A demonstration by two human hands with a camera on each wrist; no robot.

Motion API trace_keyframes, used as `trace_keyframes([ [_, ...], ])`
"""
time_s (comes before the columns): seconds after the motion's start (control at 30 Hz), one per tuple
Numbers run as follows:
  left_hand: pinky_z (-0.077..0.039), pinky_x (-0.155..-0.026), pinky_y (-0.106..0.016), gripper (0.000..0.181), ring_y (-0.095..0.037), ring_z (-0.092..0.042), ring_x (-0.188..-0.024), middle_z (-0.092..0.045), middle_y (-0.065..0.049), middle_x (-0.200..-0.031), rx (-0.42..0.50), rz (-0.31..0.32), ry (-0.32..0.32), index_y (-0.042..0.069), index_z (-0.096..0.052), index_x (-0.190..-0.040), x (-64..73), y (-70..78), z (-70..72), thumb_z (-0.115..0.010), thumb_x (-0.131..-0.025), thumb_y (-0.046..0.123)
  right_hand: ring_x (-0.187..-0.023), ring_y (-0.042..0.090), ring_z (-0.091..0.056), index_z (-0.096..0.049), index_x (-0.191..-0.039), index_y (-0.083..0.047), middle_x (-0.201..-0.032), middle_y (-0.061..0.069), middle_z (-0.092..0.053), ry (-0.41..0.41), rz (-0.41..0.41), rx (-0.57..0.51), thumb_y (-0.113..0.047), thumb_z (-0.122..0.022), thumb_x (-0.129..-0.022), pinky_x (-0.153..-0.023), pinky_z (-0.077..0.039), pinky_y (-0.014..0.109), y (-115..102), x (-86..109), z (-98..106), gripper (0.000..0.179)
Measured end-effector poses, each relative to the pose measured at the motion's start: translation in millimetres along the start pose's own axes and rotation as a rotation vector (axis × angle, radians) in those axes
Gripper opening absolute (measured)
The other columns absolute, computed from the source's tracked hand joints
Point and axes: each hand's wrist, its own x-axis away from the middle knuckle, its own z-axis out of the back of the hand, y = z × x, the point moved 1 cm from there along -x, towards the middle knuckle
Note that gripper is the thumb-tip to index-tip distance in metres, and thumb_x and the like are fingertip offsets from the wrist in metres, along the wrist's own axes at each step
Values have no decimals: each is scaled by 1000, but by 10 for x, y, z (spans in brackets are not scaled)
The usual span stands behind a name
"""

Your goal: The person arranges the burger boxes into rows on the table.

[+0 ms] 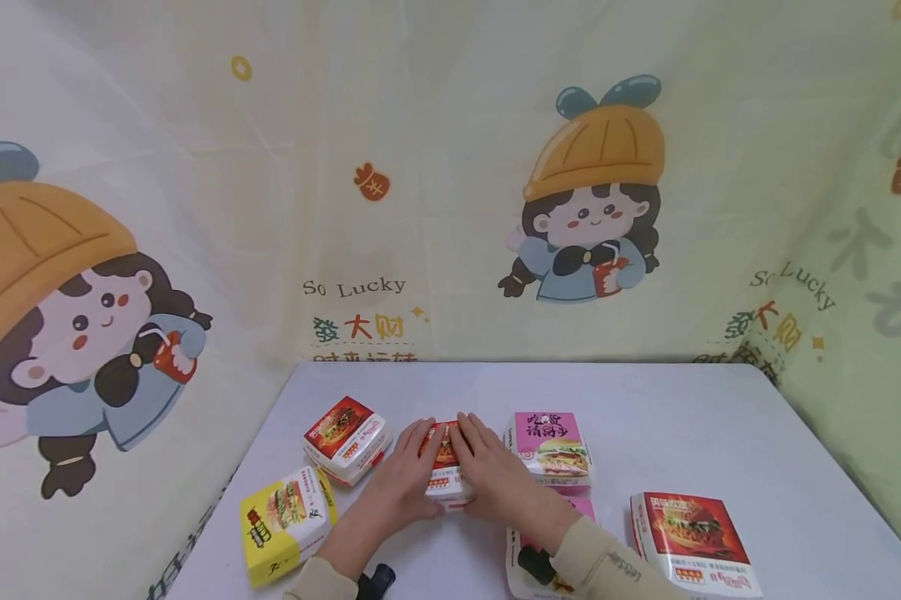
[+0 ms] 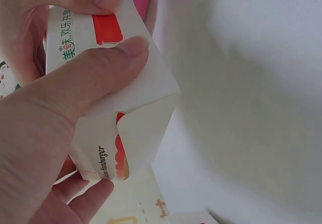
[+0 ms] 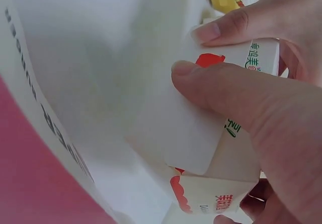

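Rear R tbl (image 1: 683,433) passable; pink boxes (image 1: 548,435) obstruct nr ctr.

I work at a white table (image 1: 668,425), in what looks to me like a small curtained-off place. A pale cloth (image 1: 450,108) hangs behind the table and along its left and right sides, printed with cartoon figures (image 1: 591,208) and the words "So Lucky" (image 1: 354,288). It hides the room beyond, so home or office, I cannot tell.

Held box (image 2: 146,75) — smooth cardboard
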Motion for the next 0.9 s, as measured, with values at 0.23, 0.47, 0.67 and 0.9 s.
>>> trace_keyframes([
  [0.23, -48, -108, -42, 108, -32, -34, -143, -35, -15, -156, -35, -35, 47, 6, -35, -152, -43, 44, 45, -89, -68, 45, -151, 35, -22, -30, -155, -6, -163, 15, -23, 25, 10, 14, -35, -87, -74, -119, -34, 46, 59, 21, 82, 104],
  [0.47, -52, -103, -41, 109, -32, -30, -146, -30, -14, -159, -51, -26, 28, 9, -32, -154, -131, 129, 68, -89, -68, 44, -152, 36, -21, -29, -155, -7, -163, 15, -24, 35, -9, -27, -33, -87, -74, -118, -35, 48, 133, 64, 168, 103],
  [0.67, -50, -106, -39, 111, -33, -24, -149, -25, -14, -162, -65, -28, 32, 8, -28, -155, -195, 192, 62, -89, -69, 44, -151, 36, -22, -30, -155, -6, -163, 16, -25, 66, -15, -34, -29, -87, -75, -117, -35, 50, 209, 96, 205, 100],
  [0.9, -45, -111, -40, 110, -32, -20, -152, -21, -14, -163, -88, -47, 43, 9, -26, -156, -228, 255, 96, -87, -72, 43, -150, 37, -26, -32, -153, -4, -161, 18, -28, 110, 3, -26, -27, -88, -73, -115, -38, 49, 284, 141, 257, 100],
])
